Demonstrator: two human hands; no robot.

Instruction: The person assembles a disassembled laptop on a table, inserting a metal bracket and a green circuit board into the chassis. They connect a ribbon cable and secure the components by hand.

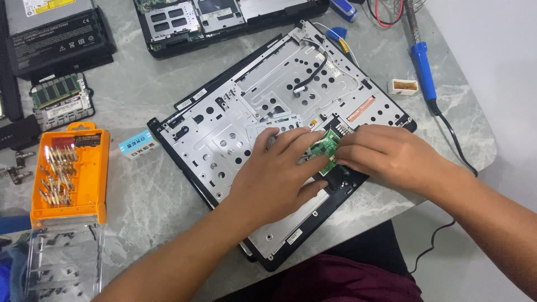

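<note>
1. Centre of the grey marbled table (140,190): opened black laptop base with perforated silver metal frame (246,112), lying diagonally.
2. Small green circuit board (324,148) sits at the frame's 5 o'clock corner, tilted – looks partly lifted, not yet clear of its bay.
3. Left hand (274,173) lies flat on the frame, fingertips touching the board's 9 o'clock edge.
4. Right hand (391,154) at the board's 3 o'clock, fingers curled together on its edge – a pinch; contact partly hidden.
5. Orange screwdriver-bit case (70,173) at 9 o'clock, blue-handled soldering iron (422,70) at 2 o'clock, both untouched.
6. Judgement: covers already off, board removal mid-way.
</note>
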